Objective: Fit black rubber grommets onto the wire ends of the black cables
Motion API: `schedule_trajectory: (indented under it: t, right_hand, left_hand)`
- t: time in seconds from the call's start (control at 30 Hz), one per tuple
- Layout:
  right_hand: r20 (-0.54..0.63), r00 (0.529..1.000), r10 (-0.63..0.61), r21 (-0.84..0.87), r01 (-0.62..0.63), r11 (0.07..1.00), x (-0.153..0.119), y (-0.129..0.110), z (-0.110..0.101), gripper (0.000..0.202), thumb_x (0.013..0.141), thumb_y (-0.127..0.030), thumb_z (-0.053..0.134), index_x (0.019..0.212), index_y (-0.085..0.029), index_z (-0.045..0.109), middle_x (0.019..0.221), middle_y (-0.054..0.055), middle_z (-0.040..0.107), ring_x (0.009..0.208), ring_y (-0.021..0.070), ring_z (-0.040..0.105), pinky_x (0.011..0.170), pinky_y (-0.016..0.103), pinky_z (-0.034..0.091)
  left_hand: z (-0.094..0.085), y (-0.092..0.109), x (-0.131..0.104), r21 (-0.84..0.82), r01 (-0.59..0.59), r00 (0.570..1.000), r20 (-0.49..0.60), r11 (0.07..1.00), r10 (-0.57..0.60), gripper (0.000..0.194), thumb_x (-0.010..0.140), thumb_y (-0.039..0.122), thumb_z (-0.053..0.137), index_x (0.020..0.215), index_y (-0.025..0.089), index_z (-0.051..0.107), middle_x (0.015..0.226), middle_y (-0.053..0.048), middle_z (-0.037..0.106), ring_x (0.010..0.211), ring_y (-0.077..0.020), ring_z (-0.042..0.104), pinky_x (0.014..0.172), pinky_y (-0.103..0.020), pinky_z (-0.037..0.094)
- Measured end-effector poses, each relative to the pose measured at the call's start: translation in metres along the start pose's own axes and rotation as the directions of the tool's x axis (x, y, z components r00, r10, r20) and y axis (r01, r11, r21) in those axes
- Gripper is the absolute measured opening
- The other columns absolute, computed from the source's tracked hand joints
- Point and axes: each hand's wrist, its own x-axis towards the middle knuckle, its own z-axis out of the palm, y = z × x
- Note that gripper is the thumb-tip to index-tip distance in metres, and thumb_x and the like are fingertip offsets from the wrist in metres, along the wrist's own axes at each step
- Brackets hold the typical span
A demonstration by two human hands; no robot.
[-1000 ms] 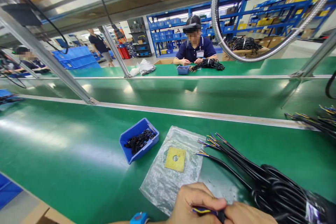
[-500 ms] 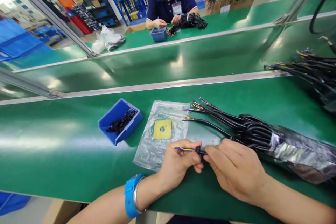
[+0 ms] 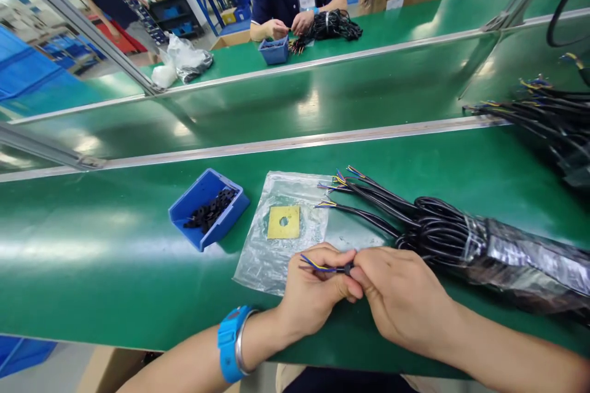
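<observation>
One cable end and one black fitting observed, held between the left hand and right hand, both sets of fingers clamped at the fitting. Wire tips point left, slightly away from the wearer; long axis runs roughly left-right. Nearby: one clear bag, one yellow plate, one blue bin.

1 bright blue wristband and 1 silver bangle circle the left wrist.

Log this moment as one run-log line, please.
left hand: holding cable end | right hand: holding same cable end | blue bin: black parts inside
</observation>
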Motion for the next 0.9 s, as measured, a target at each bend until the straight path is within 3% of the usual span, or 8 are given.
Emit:
schedule_trajectory:
  t: [0.1, 0.23, 0.3, 0.4, 0.5, 0.6, 0.77, 0.9]
  right_hand:
    - [0.041, 0.999, -0.019, 0.043, 0.017, 0.999, 0.000, 0.004, -0.001, 0.028, 0.097, -0.016, 0.033, 0.075, -0.018, 0.049, 0.066, -0.001, 0.053, 0.059, 0.0118, 0.049, 0.058, 0.025, 0.037]
    - [-0.079, 0.988, -0.131, -0.139, 0.119, 0.983, -0.002, 0.011, -0.003, 0.022, 0.097, -0.019, 0.037, 0.086, -0.015, 0.055, 0.068, 0.002, 0.052, 0.062, 0.0149, 0.045, 0.059, 0.027, 0.037]
    - [-0.102, 0.981, -0.163, -0.184, 0.142, 0.973, -0.003, 0.012, -0.002, 0.020, 0.094, -0.015, 0.039, 0.082, -0.016, 0.055, 0.065, 0.002, 0.048, 0.060, 0.0149, 0.040, 0.056, 0.027, 0.033]
    - [-0.038, 0.992, -0.123, -0.030, 0.122, 0.992, -0.003, 0.009, -0.003, 0.023, 0.093, -0.013, 0.038, 0.074, -0.017, 0.051, 0.065, 0.001, 0.048, 0.059, 0.0135, 0.040, 0.056, 0.026, 0.032]
    - [0.096, 0.995, -0.028, 0.205, 0.007, 0.979, -0.002, 0.005, -0.009, 0.025, 0.095, -0.017, 0.035, 0.073, -0.018, 0.047, 0.064, -0.001, 0.047, 0.058, 0.0114, 0.043, 0.056, 0.024, 0.033]
    - [0.309, 0.949, 0.066, 0.386, -0.189, 0.903, 0.003, 0.004, -0.019, 0.032, 0.098, -0.025, 0.033, 0.072, -0.018, 0.049, 0.060, -0.004, 0.043, 0.054, 0.0094, 0.040, 0.054, 0.022, 0.031]
    - [0.515, 0.845, 0.141, 0.531, -0.444, 0.722, 0.012, 0.013, -0.023, 0.041, 0.097, -0.040, 0.037, 0.070, -0.016, 0.057, 0.061, -0.003, 0.045, 0.057, 0.0100, 0.040, 0.056, 0.023, 0.033]
    - [0.516, 0.848, 0.120, 0.579, -0.449, 0.681, 0.014, 0.013, -0.021, 0.045, 0.096, -0.047, 0.038, 0.071, -0.015, 0.057, 0.056, -0.005, 0.038, 0.051, 0.0084, 0.033, 0.048, 0.021, 0.028]
  left_hand:
    - [-0.005, -0.001, 0.002, -0.084, 0.088, 0.996, 0.035, 0.993, -0.086, 0.027, 0.052, 0.016, 0.088, 0.076, 0.019, 0.077, 0.058, 0.002, 0.065, 0.041, -0.0089, 0.059, 0.039, -0.017, 0.050]
    - [-0.012, -0.008, 0.004, -0.153, 0.171, 0.985, 0.051, 0.973, -0.165, 0.028, 0.059, 0.027, 0.086, 0.081, 0.014, 0.075, 0.050, 0.001, 0.063, 0.039, -0.0097, 0.059, 0.037, -0.016, 0.049]
    - [-0.012, -0.010, 0.003, -0.160, 0.157, 0.987, 0.066, 0.975, -0.148, 0.026, 0.059, 0.024, 0.086, 0.080, 0.015, 0.075, 0.052, 0.001, 0.063, 0.040, -0.0098, 0.059, 0.038, -0.017, 0.049]
    - [-0.008, -0.007, 0.000, -0.079, 0.012, 0.997, 0.071, 0.997, -0.006, 0.027, 0.055, 0.012, 0.085, 0.079, 0.019, 0.077, 0.064, 0.001, 0.065, 0.045, -0.0095, 0.061, 0.044, -0.019, 0.051]
    - [-0.006, -0.002, -0.002, 0.112, -0.174, 0.982, 0.093, 0.978, 0.163, 0.032, 0.054, 0.007, 0.084, 0.081, 0.024, 0.078, 0.066, 0.001, 0.067, 0.056, -0.0094, 0.061, 0.056, -0.020, 0.051]
    - [-0.008, -0.001, -0.002, 0.232, -0.258, 0.963, 0.145, 0.938, 0.229, 0.032, 0.058, 0.010, 0.084, 0.084, 0.026, 0.078, 0.063, 0.000, 0.068, 0.059, -0.0103, 0.060, 0.060, -0.021, 0.049]
    - [-0.007, -0.002, -0.003, 0.330, -0.317, 0.947, 0.165, 0.889, 0.277, 0.030, 0.062, 0.013, 0.083, 0.087, 0.028, 0.077, 0.061, 0.000, 0.068, 0.057, -0.0111, 0.059, 0.061, -0.022, 0.047]
    - [-0.006, -0.002, -0.002, 0.333, -0.228, 0.973, 0.112, 0.915, 0.202, 0.027, 0.058, 0.013, 0.084, 0.080, 0.027, 0.078, 0.060, 0.001, 0.065, 0.056, -0.0104, 0.057, 0.056, -0.021, 0.046]
